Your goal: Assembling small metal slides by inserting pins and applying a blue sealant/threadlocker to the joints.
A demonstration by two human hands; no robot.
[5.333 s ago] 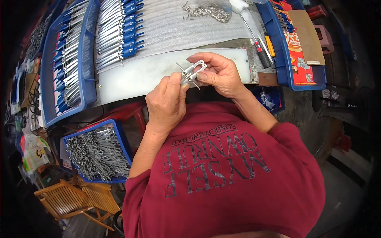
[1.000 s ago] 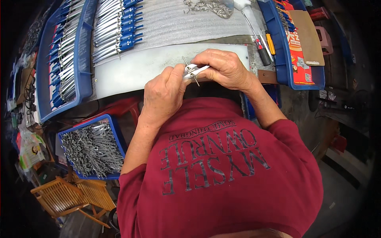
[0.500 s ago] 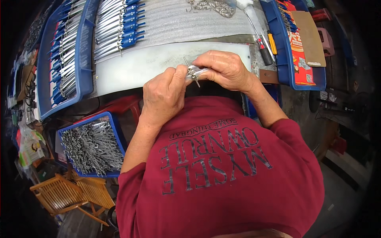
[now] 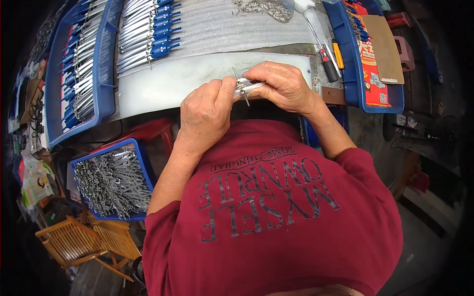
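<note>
Two blue trays (image 4: 101, 74) beside hands (image 4: 207, 111)

Our left hand (image 4: 205, 116) and right hand (image 4: 284, 86) meet in front of our chest, fingers (image 4: 224, 91) pinched together, both forearms bare and bent inward.

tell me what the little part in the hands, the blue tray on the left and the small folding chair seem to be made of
The small silver part held between the left hand and right hand looks like bare metal: bright, shiny, thin pins. The long blue tray looks like moulded plastic, with a smooth uniform colour and rounded rim. The small slatted folding chair seems to be light varnished wood, though the grain is too small to tell.
</note>
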